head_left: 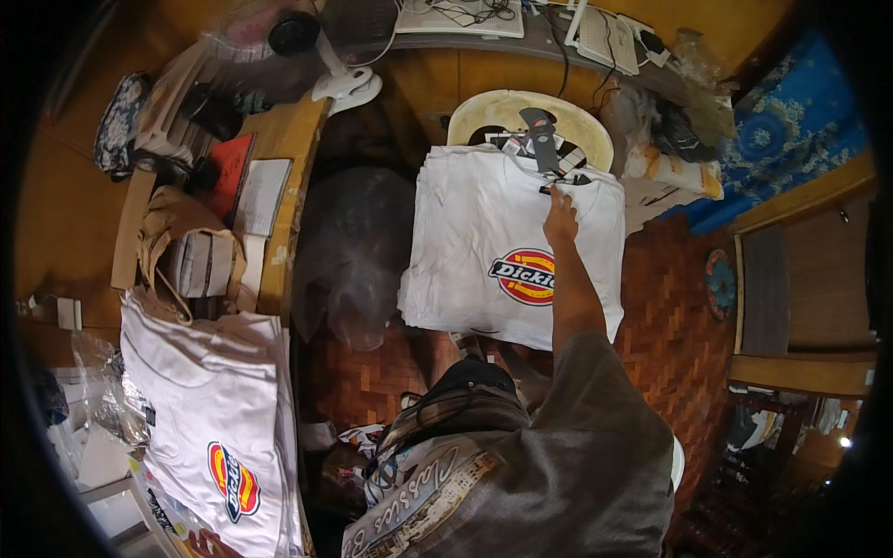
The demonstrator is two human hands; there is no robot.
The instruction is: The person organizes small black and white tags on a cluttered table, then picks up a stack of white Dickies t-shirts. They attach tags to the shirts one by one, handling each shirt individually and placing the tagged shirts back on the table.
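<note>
With right hand (561,219) at collar (521,172) of white shirt stack (414,288), upper centre of frame, keeping fingers (556,201) narrow; cannot tell if pinching dark label (546,190). With left hand (212,544) cropped lower left, cannot tell spread. Could skew top shirt (456,223) or drop grey tag (542,141) by tugging.

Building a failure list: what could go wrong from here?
The white shirt stack at the cream chair might shift if the right hand tugs near its collar. The other shirt pile, along the wooden table's edge, could slide off. The dark grey tag behind the collar might snag.
</note>
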